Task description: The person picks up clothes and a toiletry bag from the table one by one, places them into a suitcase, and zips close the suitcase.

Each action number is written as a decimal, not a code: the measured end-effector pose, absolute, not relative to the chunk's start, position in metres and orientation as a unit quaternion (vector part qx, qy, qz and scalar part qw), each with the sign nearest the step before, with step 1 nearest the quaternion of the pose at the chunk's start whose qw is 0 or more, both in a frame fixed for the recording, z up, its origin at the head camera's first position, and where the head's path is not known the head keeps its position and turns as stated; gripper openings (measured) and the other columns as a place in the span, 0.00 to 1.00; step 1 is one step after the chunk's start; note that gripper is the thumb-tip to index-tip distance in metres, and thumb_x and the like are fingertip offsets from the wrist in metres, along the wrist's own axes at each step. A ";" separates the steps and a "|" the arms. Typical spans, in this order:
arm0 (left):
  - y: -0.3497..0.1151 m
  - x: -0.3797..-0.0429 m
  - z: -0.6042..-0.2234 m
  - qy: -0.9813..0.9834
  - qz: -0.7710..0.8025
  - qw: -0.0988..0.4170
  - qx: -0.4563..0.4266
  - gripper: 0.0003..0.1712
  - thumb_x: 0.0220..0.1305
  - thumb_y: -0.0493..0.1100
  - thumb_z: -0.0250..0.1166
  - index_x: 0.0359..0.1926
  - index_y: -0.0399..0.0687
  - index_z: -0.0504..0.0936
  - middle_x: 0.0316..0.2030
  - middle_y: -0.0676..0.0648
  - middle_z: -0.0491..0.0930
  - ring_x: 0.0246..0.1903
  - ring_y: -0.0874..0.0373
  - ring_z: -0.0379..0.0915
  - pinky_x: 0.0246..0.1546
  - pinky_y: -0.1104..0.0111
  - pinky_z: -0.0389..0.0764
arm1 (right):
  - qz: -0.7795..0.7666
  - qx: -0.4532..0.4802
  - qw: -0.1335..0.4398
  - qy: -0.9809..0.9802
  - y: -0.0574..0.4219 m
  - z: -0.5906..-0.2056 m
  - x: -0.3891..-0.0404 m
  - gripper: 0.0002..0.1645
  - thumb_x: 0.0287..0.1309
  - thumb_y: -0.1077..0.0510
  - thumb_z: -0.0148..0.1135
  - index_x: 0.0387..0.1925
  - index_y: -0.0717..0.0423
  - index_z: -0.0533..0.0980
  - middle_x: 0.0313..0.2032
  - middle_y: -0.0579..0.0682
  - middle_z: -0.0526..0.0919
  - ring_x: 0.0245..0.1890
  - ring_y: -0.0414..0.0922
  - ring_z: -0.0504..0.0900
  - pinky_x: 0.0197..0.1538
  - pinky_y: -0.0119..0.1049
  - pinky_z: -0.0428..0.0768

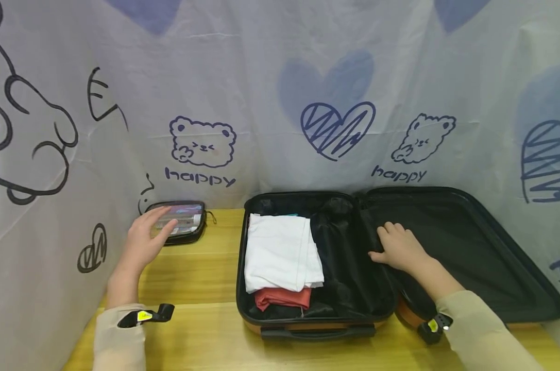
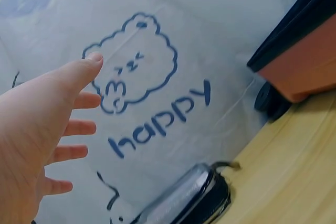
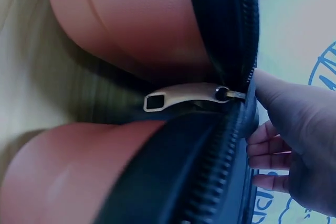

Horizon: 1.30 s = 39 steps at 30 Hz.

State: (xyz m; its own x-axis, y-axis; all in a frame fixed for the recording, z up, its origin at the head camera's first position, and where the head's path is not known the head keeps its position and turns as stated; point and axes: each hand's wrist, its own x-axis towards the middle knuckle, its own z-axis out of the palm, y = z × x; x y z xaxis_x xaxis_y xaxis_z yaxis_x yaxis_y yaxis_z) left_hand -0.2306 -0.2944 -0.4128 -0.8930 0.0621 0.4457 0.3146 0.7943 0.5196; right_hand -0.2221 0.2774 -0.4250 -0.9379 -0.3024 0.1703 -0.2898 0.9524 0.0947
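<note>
My left hand (image 1: pixel 146 238) is held out over a flat pouch (image 1: pixel 181 221) with a clear top and black edging. Its fingers are spread, and the left wrist view shows the hand (image 2: pixel 42 114) above the pouch (image 2: pixel 194 198), apart from it. A black-lined suitcase with an orange shell (image 1: pixel 349 242) lies unfolded. In its left half, a folded white garment (image 1: pixel 280 252) rests on a folded red one (image 1: pixel 284 297). My right hand (image 1: pixel 397 247), fingers loosely bent, is over the fold between the halves. The right wrist view puts this hand (image 3: pixel 304 140) beside the zippered edge.
The suitcase's other half (image 1: pixel 474 257) spreads out to the right. A carry handle (image 1: pixel 318 332) faces the front, and a zipper pull (image 3: pixel 184 95) hangs between the shells. Wooden tabletop (image 1: pixel 201 278) lies left of the case. A printed curtain (image 1: pixel 261 93) closes off the back and sides.
</note>
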 end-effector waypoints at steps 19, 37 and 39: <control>-0.326 -0.257 -0.440 -0.933 -0.321 0.163 -0.014 0.37 0.73 0.62 0.46 0.69 0.40 0.66 0.68 0.31 0.63 0.68 0.30 0.55 0.67 0.37 0.54 | -0.100 0.179 0.053 -0.977 0.271 -0.409 -0.229 0.41 0.49 0.38 0.70 0.49 0.71 0.76 0.44 0.64 0.77 0.45 0.61 0.76 0.48 0.58 0.75; -0.335 -0.305 -0.485 -0.954 -0.207 0.201 0.083 0.37 0.73 0.64 0.43 0.69 0.42 0.65 0.67 0.30 0.63 0.65 0.29 0.56 0.67 0.40 0.56 | -0.074 0.170 0.066 -0.981 0.273 -0.414 -0.227 0.38 0.49 0.40 0.71 0.45 0.71 0.75 0.40 0.62 0.76 0.41 0.60 0.75 0.44 0.57 0.76; -0.333 -0.308 -0.489 -0.956 -0.204 0.188 0.094 0.38 0.73 0.65 0.42 0.70 0.43 0.63 0.68 0.30 0.61 0.66 0.29 0.54 0.68 0.40 0.54 | -0.070 0.171 0.067 -0.981 0.273 -0.414 -0.228 0.37 0.48 0.41 0.71 0.44 0.70 0.75 0.38 0.61 0.75 0.39 0.59 0.75 0.43 0.57 0.76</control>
